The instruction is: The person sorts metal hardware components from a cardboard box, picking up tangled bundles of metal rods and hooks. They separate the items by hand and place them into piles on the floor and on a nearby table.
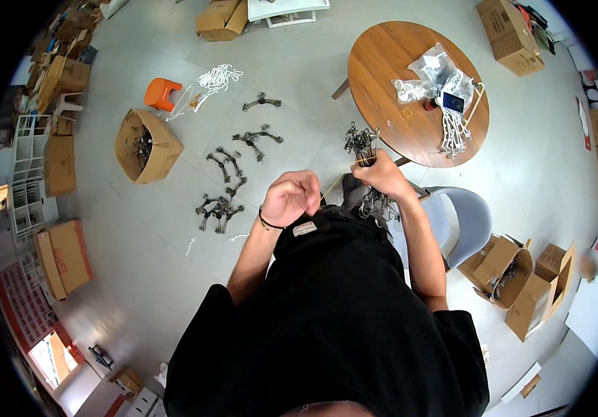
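Bright, soft light, bowed edges; black corners

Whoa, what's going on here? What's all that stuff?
The person's right hand grips a bundle of dark, hooked pieces, perhaps hangers. A thin yellow band stretches between that bundle and the left hand, which seems to be holding its end. More dark, curved bundles lie on the smooth grey floor, near an open brown cardboard box.

Two grips (292,193) (386,175), one round table (374,73)

Right hand (384,175) grips dark hooked bundle (360,141); left hand (292,194) holds stretched yellow band (332,187); wooden table (377,59) nearby.
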Motion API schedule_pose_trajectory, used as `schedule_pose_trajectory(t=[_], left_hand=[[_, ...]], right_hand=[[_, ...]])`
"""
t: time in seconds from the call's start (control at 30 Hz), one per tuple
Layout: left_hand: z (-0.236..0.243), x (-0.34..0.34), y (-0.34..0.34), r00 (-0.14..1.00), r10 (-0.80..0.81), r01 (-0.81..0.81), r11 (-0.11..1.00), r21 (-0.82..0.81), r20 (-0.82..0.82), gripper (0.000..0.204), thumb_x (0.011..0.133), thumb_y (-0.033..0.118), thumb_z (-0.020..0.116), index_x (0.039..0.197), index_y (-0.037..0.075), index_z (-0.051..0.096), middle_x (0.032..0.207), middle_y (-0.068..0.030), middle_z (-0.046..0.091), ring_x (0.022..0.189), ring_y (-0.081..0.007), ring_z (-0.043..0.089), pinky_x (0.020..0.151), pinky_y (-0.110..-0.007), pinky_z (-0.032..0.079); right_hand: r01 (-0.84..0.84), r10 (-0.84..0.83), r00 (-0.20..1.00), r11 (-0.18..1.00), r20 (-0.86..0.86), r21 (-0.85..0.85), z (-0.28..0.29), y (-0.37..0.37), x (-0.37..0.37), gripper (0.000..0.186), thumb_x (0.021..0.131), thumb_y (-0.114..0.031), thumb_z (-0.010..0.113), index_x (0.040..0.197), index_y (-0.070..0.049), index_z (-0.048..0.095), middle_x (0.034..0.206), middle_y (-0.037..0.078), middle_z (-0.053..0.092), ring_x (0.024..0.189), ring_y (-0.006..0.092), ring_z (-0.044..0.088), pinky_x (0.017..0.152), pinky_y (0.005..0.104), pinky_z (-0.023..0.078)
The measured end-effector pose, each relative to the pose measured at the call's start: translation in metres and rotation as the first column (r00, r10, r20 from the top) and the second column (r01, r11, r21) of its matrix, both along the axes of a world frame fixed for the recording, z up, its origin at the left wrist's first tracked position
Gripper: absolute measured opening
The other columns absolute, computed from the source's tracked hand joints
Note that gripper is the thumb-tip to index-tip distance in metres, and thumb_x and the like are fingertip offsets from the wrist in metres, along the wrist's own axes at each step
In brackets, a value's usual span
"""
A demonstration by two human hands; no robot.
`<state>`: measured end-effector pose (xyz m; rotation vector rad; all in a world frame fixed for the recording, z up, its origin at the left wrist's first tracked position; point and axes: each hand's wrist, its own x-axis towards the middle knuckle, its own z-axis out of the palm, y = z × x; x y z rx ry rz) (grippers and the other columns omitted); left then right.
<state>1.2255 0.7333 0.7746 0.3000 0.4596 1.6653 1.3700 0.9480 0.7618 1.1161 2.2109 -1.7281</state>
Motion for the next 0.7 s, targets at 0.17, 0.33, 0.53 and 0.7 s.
schedule_pose_trajectory(t=[0.17,0.33,0.53,0.7], left_hand=[[-0.018,0.028,0.022,0.588,0.386,-0.606,0.792,0.071,0.711,0.055,0.096,-0.012,0.041,0.147,0.007,0.039,0.155,-0.0094,0.035,0.145,-0.0258,0.031,0.086,-0.022,0.057],[-0.023,0.020,0.035,0.545,0.704,-0.726,0.668,-0.164,0.455,0.065,0.097,0.029,0.058,0.153,0.012,0.029,0.157,-0.0099,0.032,0.145,-0.0290,0.030,0.100,-0.038,0.050],[-0.048,0.017,-0.015,0.676,0.594,-0.691,0.717,-0.094,-0.436,0.095,0.088,0.057,0.063,0.156,0.009,0.018,0.161,-0.0116,0.022,0.147,-0.0355,0.024,0.111,-0.061,0.031],[-0.022,0.033,-0.019,0.611,0.645,-0.725,0.688,0.003,-0.459,0.092,0.091,0.048,0.065,0.153,-0.002,0.020,0.159,-0.0209,0.025,0.149,-0.0337,0.022,0.117,-0.052,0.023]], right_hand=[[0.243,-0.206,0.945,0.962,-0.253,0.127,-0.010,-0.033,-0.019,0.022,0.077,-0.012,0.068,0.071,0.005,0.055,0.056,0.007,0.050,0.056,0.0126,0.042,0.055,0.0351,0.041],[0.318,-0.205,0.919,0.891,-0.338,0.323,0.024,-0.085,-0.032,0.018,0.075,-0.009,0.072,0.077,0.006,0.063,0.074,0.026,0.066,0.076,0.0433,0.065,0.065,0.0446,0.052],[0.474,-0.380,0.869,0.824,-0.317,0.311,0.039,-0.060,-0.024,0.024,0.080,-0.009,0.068,0.065,0.006,0.057,0.054,0.015,0.057,0.050,0.0147,0.053,0.051,0.0352,0.044],[0.188,-0.157,0.981,0.922,-0.117,0.339,0.026,-0.041,-0.001,0.021,0.079,-0.014,0.071,0.081,0.007,0.067,0.075,0.025,0.067,0.072,0.0339,0.069,0.068,0.0419,0.054]])
